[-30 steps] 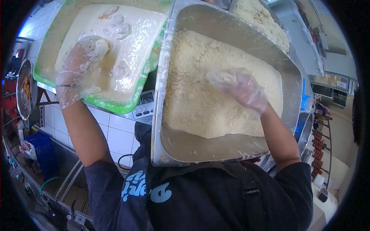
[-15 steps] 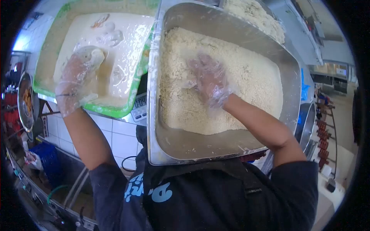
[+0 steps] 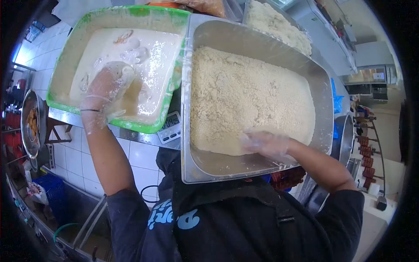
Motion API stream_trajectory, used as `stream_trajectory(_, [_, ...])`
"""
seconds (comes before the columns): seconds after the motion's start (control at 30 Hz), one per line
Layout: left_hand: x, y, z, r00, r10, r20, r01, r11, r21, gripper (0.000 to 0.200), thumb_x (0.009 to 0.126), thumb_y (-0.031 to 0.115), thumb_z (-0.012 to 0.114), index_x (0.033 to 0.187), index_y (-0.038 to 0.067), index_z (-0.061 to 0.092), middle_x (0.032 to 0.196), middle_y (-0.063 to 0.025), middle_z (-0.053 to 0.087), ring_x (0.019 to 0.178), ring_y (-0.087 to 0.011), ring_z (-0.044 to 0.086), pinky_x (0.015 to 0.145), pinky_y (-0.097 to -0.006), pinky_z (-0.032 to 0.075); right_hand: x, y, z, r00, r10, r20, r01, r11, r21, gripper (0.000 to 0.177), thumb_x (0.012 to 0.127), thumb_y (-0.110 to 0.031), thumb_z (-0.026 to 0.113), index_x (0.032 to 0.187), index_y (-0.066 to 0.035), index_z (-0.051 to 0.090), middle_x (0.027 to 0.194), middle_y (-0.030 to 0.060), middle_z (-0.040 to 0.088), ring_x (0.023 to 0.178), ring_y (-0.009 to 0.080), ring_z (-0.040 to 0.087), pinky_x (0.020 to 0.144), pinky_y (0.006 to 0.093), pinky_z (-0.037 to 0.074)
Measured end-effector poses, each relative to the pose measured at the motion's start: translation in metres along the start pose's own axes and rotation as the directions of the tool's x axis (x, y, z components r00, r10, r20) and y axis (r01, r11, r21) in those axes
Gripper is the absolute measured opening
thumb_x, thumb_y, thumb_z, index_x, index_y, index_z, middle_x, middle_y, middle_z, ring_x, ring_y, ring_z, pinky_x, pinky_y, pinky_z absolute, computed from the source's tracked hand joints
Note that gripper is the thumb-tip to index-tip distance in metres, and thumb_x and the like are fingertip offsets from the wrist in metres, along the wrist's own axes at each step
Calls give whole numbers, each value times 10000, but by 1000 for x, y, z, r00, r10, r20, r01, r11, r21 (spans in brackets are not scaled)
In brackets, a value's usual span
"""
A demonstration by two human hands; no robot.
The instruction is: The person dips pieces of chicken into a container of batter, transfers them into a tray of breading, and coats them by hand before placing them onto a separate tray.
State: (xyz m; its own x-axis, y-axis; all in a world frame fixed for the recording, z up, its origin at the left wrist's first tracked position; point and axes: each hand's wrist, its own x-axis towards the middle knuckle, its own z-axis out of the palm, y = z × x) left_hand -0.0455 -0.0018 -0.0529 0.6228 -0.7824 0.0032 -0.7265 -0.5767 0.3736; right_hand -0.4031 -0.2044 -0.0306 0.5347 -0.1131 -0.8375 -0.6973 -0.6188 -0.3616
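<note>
My left hand (image 3: 106,85), in a clear plastic glove smeared with white batter, is low in the green-rimmed tub (image 3: 56,83). Its fingers curl inward at the batter (image 3: 152,65), and whatever they close around is hidden by the coating. Several batter-coated lumps (image 3: 133,50) poke out of the liquid beyond it. My right hand (image 3: 268,144), also gloved, is at the near side of the steel pan (image 3: 227,168). Its fingers are stretched out and slightly blurred, touching the pale, crumbly flour (image 3: 248,91). Nothing shows in that hand.
A digital scale (image 3: 170,129) stands between tub and pan. Behind the pan is another container of pale crumbs (image 3: 279,24). A round metal bowl with browned food (image 3: 32,124) is at far left. A blue crate (image 3: 48,192) sits lower left, and a large metal bowl (image 3: 345,137) at right.
My right hand has moved from the middle of the flour to the pan's near side. My left hand stays in the tub, its fingers turned further over. The view has shifted slightly.
</note>
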Motion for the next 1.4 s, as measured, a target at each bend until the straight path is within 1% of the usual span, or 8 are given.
stream_trajectory(0.23, [-1,-6,5,1000,21,3,-21,1000,5,317,761,282,552,944,25,582,939,-218,569,891,-351,533,773,-409,423,86,-98,23,984,-82,160,-95,518,850,924,697,-774,224,1369,-182,-5,1367,272,103,1263,391,149,983,576,145])
stream_trajectory(0.47, [3,-10,8,999,18,49,-17,1000,-25,332,749,279,561,980,41,568,938,-202,568,900,-345,529,777,-403,429,82,-63,-40,966,-222,-136,177,178,968,771,775,-583,445,1314,-73,237,1202,239,427,1066,329,471,830,490,404])
stream_trajectory(0.6, [8,-10,6,997,8,73,-6,999,-39,312,752,269,552,955,34,576,944,-199,570,896,-348,530,767,-404,425,73,-40,-93,915,-146,-376,307,856,415,523,861,-408,404,1235,-44,385,1246,193,409,1154,289,401,918,406,360])
stream_trajectory(0.8, [0,10,-9,999,6,35,-3,996,-84,285,760,255,529,916,23,581,916,-203,575,873,-354,534,754,-404,421,84,2,-33,557,-680,-476,103,626,-773,479,878,-367,379,1253,-69,365,1269,166,397,1112,287,452,973,391,332])
stream_trajectory(1.03, [2,3,-3,1000,3,25,-1,995,-102,286,760,256,528,916,23,580,911,-203,576,870,-354,534,753,-403,421,1,18,-36,953,-243,-182,129,867,-481,465,875,-333,366,1267,-82,358,1258,114,431,1128,230,447,1007,347,268])
stream_trajectory(1.13, [3,3,-2,999,7,36,-3,995,-104,286,761,257,528,915,23,580,910,-203,576,869,-354,535,753,-403,421,28,-18,-65,905,-309,-294,210,922,-325,537,885,-432,248,1314,-111,288,1347,119,308,1260,254,262,1055,389,115])
stream_trajectory(1.2, [1,2,-2,999,2,36,2,995,-103,286,761,257,528,915,22,580,908,-203,577,868,-354,535,752,-403,422,103,-4,-24,463,-618,-635,-56,695,-717,537,851,-396,394,1288,-89,331,1313,166,337,1229,293,297,997,427,197])
stream_trajectory(1.4, [3,-2,-1,1000,2,30,1,994,-108,286,762,258,527,914,22,580,905,-202,577,865,-355,535,752,-403,422,74,-32,-27,614,-618,-491,179,715,-676,666,772,-491,456,1278,-76,328,1307,195,302,1262,346,192,995,517,109])
